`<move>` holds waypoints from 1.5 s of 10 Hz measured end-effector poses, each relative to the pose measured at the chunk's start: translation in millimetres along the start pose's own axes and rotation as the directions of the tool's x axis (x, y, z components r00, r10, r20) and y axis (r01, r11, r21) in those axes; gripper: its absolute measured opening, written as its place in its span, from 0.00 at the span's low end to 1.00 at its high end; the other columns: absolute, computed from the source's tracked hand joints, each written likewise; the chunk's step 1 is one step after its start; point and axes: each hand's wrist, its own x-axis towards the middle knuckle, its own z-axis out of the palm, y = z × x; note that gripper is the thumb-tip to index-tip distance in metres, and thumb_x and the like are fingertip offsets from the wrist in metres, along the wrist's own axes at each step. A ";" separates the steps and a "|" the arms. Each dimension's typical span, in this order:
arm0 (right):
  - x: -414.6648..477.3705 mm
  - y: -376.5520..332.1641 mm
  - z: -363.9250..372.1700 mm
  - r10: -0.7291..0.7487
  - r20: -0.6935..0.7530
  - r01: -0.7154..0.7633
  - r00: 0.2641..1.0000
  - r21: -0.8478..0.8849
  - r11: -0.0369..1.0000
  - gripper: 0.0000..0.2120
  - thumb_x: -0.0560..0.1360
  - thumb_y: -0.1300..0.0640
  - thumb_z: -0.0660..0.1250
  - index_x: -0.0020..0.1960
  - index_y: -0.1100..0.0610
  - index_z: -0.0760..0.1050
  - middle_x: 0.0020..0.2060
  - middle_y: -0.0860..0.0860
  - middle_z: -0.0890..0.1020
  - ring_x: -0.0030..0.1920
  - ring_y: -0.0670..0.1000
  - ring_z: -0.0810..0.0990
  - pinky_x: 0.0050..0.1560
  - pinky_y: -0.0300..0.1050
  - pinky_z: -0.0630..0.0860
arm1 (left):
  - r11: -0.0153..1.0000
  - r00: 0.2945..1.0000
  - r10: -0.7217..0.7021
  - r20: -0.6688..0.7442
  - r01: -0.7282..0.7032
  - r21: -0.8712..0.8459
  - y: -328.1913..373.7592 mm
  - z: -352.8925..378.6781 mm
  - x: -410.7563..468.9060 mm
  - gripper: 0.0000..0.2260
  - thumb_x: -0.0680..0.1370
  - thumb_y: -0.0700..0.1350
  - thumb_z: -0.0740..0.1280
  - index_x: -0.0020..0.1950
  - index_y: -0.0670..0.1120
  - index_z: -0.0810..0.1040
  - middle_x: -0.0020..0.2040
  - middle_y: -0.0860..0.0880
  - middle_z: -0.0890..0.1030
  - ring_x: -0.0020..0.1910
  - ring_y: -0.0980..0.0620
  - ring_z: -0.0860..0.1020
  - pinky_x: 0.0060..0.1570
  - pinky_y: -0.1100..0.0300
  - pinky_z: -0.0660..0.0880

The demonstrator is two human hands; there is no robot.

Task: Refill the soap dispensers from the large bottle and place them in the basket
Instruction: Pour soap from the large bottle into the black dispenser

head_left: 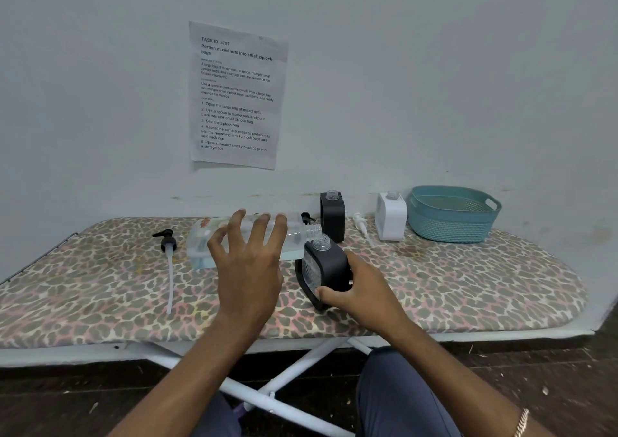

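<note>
Light was soft & even, source not in shot. Wall (100,102) came out flat grey-blue, dimmer twd the corners. Shadows were weak: faint ones at the base of the basket (451,226) & under the black dispenser (331,266) on the counter (468,286). Floor (67,400) was dark, low detail. No strong glare; the large bottle (207,239) showed only a pale sheen. Centre was sharp, text on the paper sheet (237,95) legible. Left hand (247,269) had fingers (261,226) slightly soft; right hand (361,289) crisp. Wide-angle lens bent the counter edge & stretched the forearms at btm.
</note>
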 end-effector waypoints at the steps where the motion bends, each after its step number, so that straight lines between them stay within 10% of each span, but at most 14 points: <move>1: -0.5 -0.7 0.3 -0.004 0.002 0.004 1.000 0.006 1.000 0.26 0.66 0.42 0.76 0.62 0.44 0.76 0.48 0.38 0.83 0.48 0.35 0.80 0.43 0.27 0.73 | 1.000 1.000 0.000 -0.001 0.000 0.004 0.9 -0.7 0.3 0.34 0.67 0.33 0.75 0.72 0.49 0.76 0.68 0.47 0.81 0.73 0.35 0.71 0.62 0.38 0.65; 7: -0.4 -1.4 -2.2 0.013 0.008 -0.013 1.000 0.002 1.000 0.25 0.69 0.46 0.79 0.64 0.44 0.76 0.50 0.38 0.83 0.49 0.34 0.80 0.42 0.27 0.73 | 1.000 0.998 -0.007 -0.061 0.006 -0.023 -1.1 3.6 -1.7 0.34 0.67 0.33 0.74 0.73 0.49 0.76 0.67 0.46 0.82 0.71 0.36 0.72 0.61 0.38 0.65; 12: 0.1 0.2 -2.6 0.017 0.014 -0.018 1.000 0.017 1.000 0.23 0.70 0.49 0.79 0.63 0.43 0.76 0.48 0.39 0.84 0.48 0.34 0.80 0.41 0.27 0.73 | 0.803 0.953 -0.300 0.038 0.274 -0.529 -22.0 9.7 6.0 0.22 0.76 0.50 0.77 0.67 0.48 0.76 0.54 0.48 0.85 0.44 0.48 0.80 0.41 0.55 0.72; 15: 0.7 1.0 -2.5 0.021 0.017 -0.021 1.000 0.011 1.000 0.24 0.70 0.48 0.80 0.63 0.43 0.75 0.50 0.38 0.83 0.48 0.32 0.79 0.41 0.25 0.73 | 0.680 0.879 -0.467 0.100 0.429 -0.595 -51.9 17.2 19.2 0.28 0.74 0.53 0.79 0.68 0.41 0.76 0.61 0.44 0.84 0.57 0.40 0.83 0.49 0.52 0.74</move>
